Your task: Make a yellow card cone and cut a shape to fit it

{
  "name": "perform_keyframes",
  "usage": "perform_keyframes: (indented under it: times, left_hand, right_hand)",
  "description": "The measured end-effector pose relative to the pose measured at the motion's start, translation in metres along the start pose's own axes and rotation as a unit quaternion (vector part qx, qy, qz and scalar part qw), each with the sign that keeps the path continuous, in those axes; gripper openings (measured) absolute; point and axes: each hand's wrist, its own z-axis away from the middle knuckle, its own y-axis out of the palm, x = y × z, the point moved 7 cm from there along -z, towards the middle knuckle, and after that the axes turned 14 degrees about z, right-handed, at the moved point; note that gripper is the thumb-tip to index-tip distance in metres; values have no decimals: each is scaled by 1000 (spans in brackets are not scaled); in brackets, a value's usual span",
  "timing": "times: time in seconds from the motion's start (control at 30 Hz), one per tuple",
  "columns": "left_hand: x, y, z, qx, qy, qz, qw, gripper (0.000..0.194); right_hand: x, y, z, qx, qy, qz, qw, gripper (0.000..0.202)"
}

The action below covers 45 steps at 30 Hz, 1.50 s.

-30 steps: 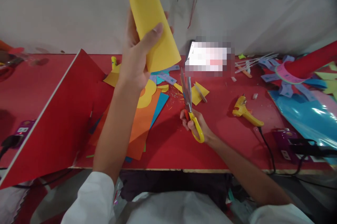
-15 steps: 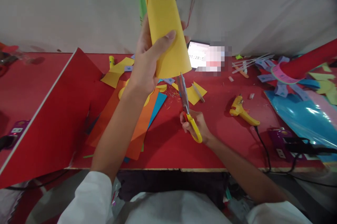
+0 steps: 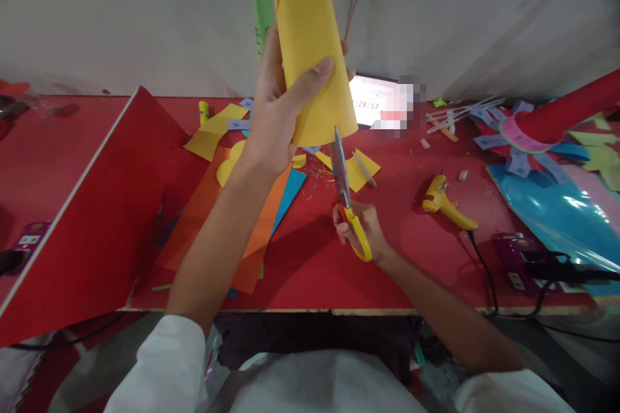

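A rolled yellow paper tube (image 3: 312, 31) stands in the air at the top middle, wider at its lower end. My left hand (image 3: 285, 103) is wrapped round it, thumb across the front and fingertips showing at the far side. Below, my right hand (image 3: 361, 229) is closed on the handles of yellow-and-red scissors (image 3: 341, 170). The blades point up, with a tip at the tube's bottom edge. Orange sheets (image 3: 256, 251), a blue sheet (image 3: 290, 190) and yellow scraps (image 3: 363, 170) lie beneath on the red table (image 3: 310, 277).
A yellow glue gun (image 3: 448, 203) lies on the right, near a purple power strip (image 3: 520, 264) and blue wrap (image 3: 547, 212). A large red board (image 3: 101, 206) leans at the left. A lit screen (image 3: 371, 103) rests by the wall.
My left hand and the yellow tube have shifted slightly right. The scissors have risen a little, bringing their tip up to overlap the tube's lower edge.
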Motion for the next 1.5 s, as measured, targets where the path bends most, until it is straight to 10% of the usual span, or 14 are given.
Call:
perform_keyframes:
  times: [0.63,0.93,1.5]
  left_hand:
    - [1,-18,-12,11,-13,-85,996,30]
    - [-6,-19,-17,62,61,-23,996,23]
    - [-6,-12,-6,-27,81,-14,996,24]
  right_hand:
    - [-18,4,1,6,61,-36,997,69]
    - [-15,15,-2,33,-26,-45,998,76]
    - [-12,7,0,8,-1,7,1000,79]
